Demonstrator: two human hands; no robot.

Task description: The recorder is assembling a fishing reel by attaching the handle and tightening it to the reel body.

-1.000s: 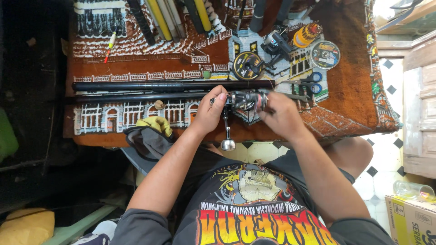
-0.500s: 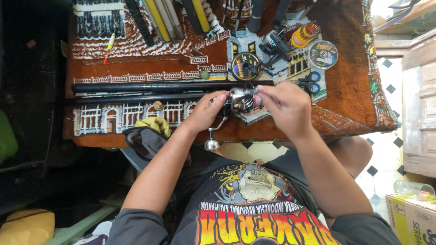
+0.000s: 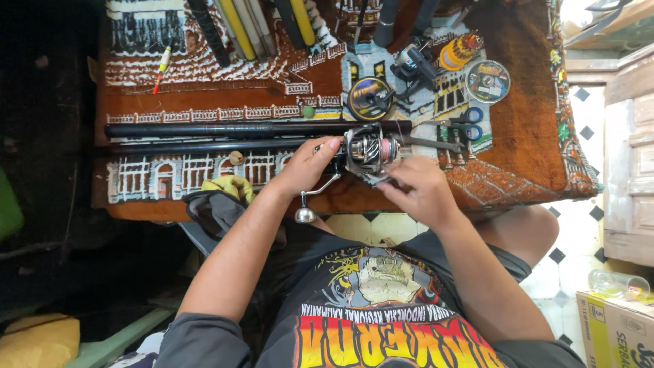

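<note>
A black and silver spinning reel [image 3: 368, 148] with a pink spool sits on a black fishing rod [image 3: 225, 144] that lies across the brown patterned rug [image 3: 518, 150]. My left hand [image 3: 304, 167] grips the rod at the reel's foot, just left of the reel body. The reel's crank handle with its round silver knob [image 3: 304, 215] hangs down beside my left wrist. My right hand [image 3: 413, 187] is under and to the right of the reel, its fingers touching the reel's lower side near a small dark piece.
A second black rod section [image 3: 252, 128] lies parallel just beyond. Farther back are a line spool [image 3: 369, 98], another reel [image 3: 413, 65], a yellow spool [image 3: 458, 50], a round disc spool [image 3: 488, 80], blue scissors [image 3: 469, 123] and several rod tubes [image 3: 235, 27]. A cardboard box [image 3: 616, 327] stands at the lower right.
The crank handle has swung from below the reel to the lower left. My right hand has dropped from the reel's top right to beneath it.
</note>
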